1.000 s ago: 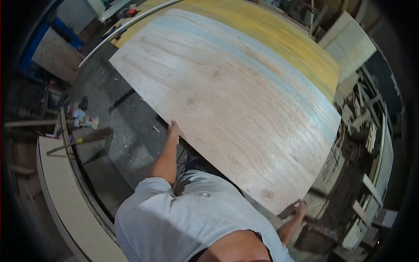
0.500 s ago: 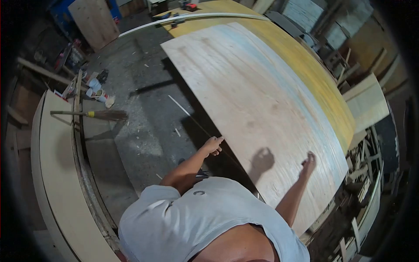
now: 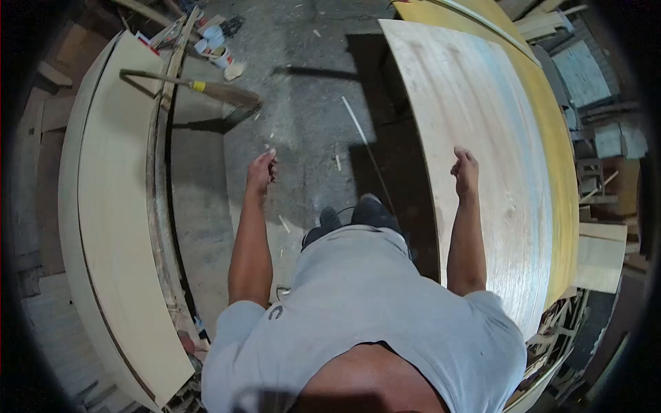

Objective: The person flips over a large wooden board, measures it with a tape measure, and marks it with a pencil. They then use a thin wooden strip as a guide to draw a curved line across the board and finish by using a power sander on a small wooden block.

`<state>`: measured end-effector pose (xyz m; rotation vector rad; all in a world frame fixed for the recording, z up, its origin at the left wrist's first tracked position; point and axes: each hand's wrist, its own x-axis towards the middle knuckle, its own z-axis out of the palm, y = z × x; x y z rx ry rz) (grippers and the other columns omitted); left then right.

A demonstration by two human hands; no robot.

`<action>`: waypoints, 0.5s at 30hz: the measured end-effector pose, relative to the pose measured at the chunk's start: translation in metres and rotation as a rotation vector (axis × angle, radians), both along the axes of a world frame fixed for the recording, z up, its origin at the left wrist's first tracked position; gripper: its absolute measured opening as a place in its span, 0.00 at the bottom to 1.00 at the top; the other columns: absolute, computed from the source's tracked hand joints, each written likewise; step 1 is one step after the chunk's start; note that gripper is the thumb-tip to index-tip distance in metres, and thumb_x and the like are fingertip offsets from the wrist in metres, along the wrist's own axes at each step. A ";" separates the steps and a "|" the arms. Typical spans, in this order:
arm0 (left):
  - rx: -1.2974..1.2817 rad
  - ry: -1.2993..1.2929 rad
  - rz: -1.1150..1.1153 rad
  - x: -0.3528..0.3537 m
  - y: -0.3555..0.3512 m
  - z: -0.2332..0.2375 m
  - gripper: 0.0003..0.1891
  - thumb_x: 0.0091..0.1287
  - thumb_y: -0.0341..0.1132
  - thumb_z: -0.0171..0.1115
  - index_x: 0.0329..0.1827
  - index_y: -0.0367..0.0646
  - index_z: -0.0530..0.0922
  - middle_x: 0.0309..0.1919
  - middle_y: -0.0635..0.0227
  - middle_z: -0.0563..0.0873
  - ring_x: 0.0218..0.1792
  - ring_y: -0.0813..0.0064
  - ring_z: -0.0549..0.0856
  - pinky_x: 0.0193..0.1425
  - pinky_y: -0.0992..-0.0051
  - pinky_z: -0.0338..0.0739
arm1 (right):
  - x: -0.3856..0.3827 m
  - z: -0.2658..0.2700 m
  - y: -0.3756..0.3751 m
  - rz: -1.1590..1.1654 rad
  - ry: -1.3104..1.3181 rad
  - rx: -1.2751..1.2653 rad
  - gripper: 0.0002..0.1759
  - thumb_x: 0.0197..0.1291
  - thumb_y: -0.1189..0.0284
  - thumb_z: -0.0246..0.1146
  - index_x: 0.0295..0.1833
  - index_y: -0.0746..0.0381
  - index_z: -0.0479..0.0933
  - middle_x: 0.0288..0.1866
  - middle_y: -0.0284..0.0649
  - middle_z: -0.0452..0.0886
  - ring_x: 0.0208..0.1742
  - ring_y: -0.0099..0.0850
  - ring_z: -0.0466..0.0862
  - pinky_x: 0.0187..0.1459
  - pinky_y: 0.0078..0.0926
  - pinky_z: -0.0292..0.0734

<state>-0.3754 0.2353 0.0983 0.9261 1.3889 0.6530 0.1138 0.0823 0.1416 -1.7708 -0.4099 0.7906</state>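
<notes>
Over the concrete floor my left hand point(image 3: 261, 171) is raised with its fingers curled, and nothing shows in it. My right hand point(image 3: 465, 170) hangs over the pale plywood sheet point(image 3: 489, 227), fingers curled, also with nothing visible in it. The sheet has a faded blue streak along its far side and lies over a yellow board point(image 3: 561, 199). Neither hand appears to touch the sheet.
At the left, a long pale board point(image 3: 120, 206) lies beside a timber rail, with a broom point(image 3: 220, 91) resting across it. White buckets point(image 3: 219, 55), a thin white strip point(image 3: 356, 120) and wood scraps are on the floor. Lumber is piled at the right.
The view has turned toward the left, and the sheet now stands at the right. My left hand has left the sheet's edge and is over the floor.
</notes>
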 end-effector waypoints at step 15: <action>-0.172 -0.033 0.075 0.043 0.101 -0.070 0.17 0.71 0.51 0.56 0.32 0.47 0.77 0.18 0.76 0.73 0.17 0.83 0.72 0.21 0.79 0.68 | -0.058 -0.067 0.306 0.438 0.173 0.107 0.06 0.65 0.69 0.59 0.41 0.59 0.80 0.22 0.26 0.71 0.18 0.15 0.67 0.19 0.17 0.62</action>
